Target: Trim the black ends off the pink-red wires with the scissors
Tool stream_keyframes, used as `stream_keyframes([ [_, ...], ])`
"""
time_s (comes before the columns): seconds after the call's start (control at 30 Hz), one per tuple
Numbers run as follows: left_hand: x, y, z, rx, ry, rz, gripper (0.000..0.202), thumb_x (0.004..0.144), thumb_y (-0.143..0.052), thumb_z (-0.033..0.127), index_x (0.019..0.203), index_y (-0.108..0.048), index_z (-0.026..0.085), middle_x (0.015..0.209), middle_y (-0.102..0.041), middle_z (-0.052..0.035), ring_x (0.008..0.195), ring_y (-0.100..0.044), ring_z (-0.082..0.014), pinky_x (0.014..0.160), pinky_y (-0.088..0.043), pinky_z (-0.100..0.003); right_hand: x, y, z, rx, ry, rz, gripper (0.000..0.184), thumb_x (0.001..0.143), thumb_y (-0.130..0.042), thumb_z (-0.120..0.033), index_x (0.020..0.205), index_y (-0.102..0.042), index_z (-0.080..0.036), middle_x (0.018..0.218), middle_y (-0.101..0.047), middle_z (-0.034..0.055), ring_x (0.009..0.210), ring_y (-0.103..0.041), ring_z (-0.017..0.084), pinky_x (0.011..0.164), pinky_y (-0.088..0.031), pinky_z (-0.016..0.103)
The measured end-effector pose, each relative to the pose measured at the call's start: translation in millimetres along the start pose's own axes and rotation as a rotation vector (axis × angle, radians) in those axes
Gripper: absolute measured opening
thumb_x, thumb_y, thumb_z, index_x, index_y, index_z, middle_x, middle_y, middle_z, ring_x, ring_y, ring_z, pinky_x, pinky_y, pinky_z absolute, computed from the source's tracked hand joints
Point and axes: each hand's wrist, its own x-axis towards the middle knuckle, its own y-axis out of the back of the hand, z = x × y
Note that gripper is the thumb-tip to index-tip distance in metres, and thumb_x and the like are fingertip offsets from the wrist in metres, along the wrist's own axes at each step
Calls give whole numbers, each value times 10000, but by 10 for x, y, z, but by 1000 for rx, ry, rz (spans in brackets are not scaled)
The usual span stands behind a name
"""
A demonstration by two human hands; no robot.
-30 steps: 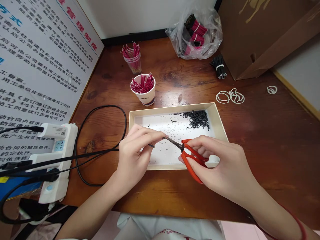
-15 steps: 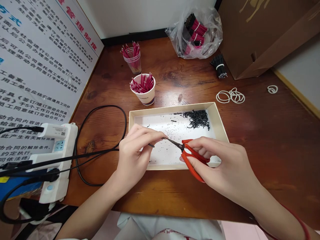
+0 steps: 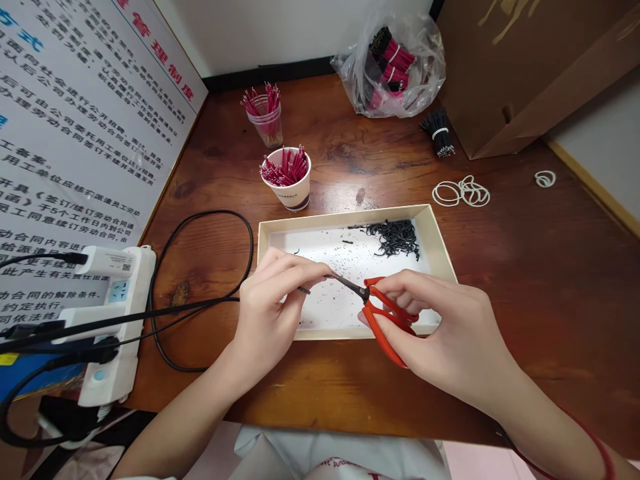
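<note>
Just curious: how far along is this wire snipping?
Done: a pile of black pieces lies in the tray; a paper cup holds red wires. In hand: the left hand pinches a short black wire; the right hand sets scissors to it. Left, probably: the black bundle and the bag of bundles.

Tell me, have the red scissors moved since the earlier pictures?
No, not noticeably. The red scissors, held in the right hand, still cross the tray near edge at the same spot, blades at the black wire piece in the left hand.
</note>
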Motion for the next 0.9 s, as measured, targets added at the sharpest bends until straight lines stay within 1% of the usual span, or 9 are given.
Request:
stream_keyframes([
  [0.4,9,0,13,4,8,7,392,834,-505,-86,917,-745,213,839,-760,-7,774,-604,-157,714,-468,-298,-1,-7,19,-20,17,10,126,831,-674,-157,789,-571,-217,584,-524,-63,495,-428,82,451,-399,216],
  [0.7,7,1,10,8,11,-4,411,805,-509,-127,910,-735,200,840,-756,6,785,-598,-140,735,-466,-279,-8,21,42,-23,20,-1,113,839,-639,-123,792,-590,-213,568,-530,-59,484,-453,82,458,-422,207],
  [0.83,9,6,26,1,18,-19,392,846,-498,-90,906,-735,217,837,-759,3,779,-600,-152,734,-466,-296,-7,14,47,-21,-15,28,116,829,-654,-130,794,-588,-219,563,-520,-64,478,-446,83,454,-416,210],
  [0.9,20,7,37,-33,57,-5,329,875,-532,-36,891,-741,217,837,-764,0,782,-609,-150,735,-469,-291,-4,6,45,-33,-18,34,130,822,-673,-147,784,-573,-221,582,-534,-62,487,-450,81,466,-423,210],
])
